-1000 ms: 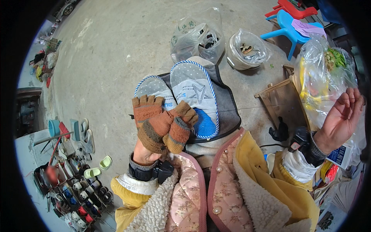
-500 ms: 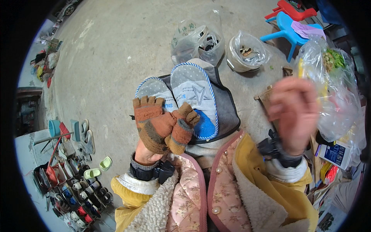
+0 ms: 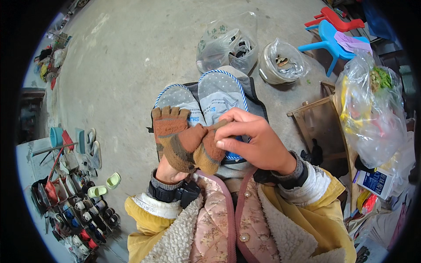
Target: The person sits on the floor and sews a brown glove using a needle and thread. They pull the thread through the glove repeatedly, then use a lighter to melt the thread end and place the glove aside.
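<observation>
Nearest, the white cuff (image 3: 153, 209) of the left sleeve carries dark print; the left hand (image 3: 169, 170) goes under the striped knitted gloves (image 3: 169, 127), which lie overlapped above the lap, so it probably serves them as a support; its fingers are covered, and I cannot tell if they are open or closed; the right hand (image 3: 256, 140) has its thumb and forefinger pinched together at the upper glove's edge, a grip which gives, I suppose, fine control; what is between them is too small to see; just beyond, two grey slipper-shaped pieces (image 3: 219, 85) lie side by side on a dark grey cloth (image 3: 258, 103); they bear blue lettering, partly covered; farther, on the floor, a clear bag (image 3: 215, 57) shows green print; beside it stands a bucket (image 3: 268, 75), lined with plastic presumably for cleanness.
</observation>
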Available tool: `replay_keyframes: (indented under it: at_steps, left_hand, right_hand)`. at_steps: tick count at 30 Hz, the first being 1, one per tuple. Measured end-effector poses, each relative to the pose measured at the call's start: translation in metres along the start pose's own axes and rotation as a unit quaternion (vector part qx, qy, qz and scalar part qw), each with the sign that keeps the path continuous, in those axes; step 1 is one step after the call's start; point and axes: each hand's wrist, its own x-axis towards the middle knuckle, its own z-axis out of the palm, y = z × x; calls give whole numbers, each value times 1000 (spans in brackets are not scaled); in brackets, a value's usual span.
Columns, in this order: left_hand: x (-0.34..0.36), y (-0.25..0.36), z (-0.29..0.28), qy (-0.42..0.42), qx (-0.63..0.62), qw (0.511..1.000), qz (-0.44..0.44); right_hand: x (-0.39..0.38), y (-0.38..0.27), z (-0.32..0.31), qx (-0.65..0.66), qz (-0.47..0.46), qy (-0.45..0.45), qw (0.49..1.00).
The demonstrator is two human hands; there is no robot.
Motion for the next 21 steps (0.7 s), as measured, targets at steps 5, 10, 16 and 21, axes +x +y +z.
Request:
replay_keyframes:
  at_steps: [5, 10, 16, 21]
  left_hand:
    - [5, 1, 5, 28, -62, 997, -32]
    - [10, 1, -5, 61, -182, 976, -106]
    - [4, 4, 0, 75, -238, 965, -83]
    - [3, 23, 15, 40, -206, 975, -79]
  right_hand:
    - [3, 6, 0, 1, 19, 59, 998]
    - [0, 15, 3, 40, 97, 119, 987]
    - [-2, 28, 10, 62, 111, 162, 978]
    - [-1, 29, 8, 54, 82, 188, 977]
